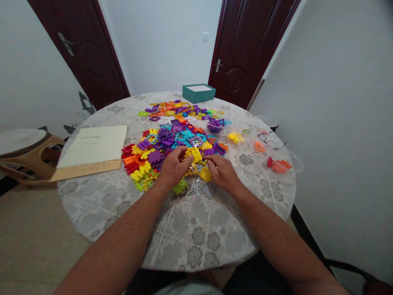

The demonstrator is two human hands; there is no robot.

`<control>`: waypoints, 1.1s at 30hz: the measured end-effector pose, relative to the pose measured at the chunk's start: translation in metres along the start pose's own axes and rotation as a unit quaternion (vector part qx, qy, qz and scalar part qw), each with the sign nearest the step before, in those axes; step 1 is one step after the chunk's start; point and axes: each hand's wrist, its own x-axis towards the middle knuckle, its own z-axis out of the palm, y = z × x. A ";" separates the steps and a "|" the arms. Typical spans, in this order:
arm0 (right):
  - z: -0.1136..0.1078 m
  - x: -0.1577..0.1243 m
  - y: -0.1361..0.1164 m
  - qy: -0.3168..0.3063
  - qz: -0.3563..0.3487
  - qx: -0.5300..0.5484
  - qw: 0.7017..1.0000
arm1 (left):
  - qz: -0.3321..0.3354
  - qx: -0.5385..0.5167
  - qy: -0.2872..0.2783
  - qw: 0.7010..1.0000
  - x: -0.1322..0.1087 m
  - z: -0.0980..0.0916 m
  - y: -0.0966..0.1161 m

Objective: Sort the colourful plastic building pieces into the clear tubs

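Observation:
A large pile of colourful plastic gear-shaped and ribbed pieces (156, 159) covers the middle of the round table. Over its near right part, my left hand (175, 164) is closed on a yellow ribbed piece (196, 155), with the thumb on its near side. Just right of that piece is my right hand (221, 171), its fingers bent together at the edge of the pile; whatever they hold, if anything, is too small to make out. Yellow gear pieces (205, 174) lie below and between my hands. A green gear piece (180, 187) rests near my left wrist.
An open book or folder (92, 146) lies left on the tablecloth (196, 229). A green box (199, 94) stands at the back. Farther pieces (170, 113), a filled clear bowl (215, 123), glasses (270, 140) and clear containers with red pieces (281, 165) are behind and right.

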 end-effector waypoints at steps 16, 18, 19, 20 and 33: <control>-0.004 0.003 0.014 -0.063 0.120 0.149 0.980 | -0.055 -0.078 -0.027 0.995 0.003 -0.003 0.005; -0.006 0.004 0.013 -0.039 0.142 0.254 0.956 | -0.065 -0.068 -0.034 0.995 0.002 -0.003 0.005; -0.006 0.005 0.012 -0.033 0.150 0.296 0.943 | -0.071 -0.065 -0.043 0.994 0.002 -0.003 0.005; -0.007 0.006 0.010 -0.026 0.154 0.325 0.933 | -0.074 -0.066 -0.053 0.994 0.002 -0.003 0.005; 0.007 0.010 0.006 -0.042 0.141 0.433 0.889 | -0.081 -0.065 -0.178 0.979 0.001 0.001 0.012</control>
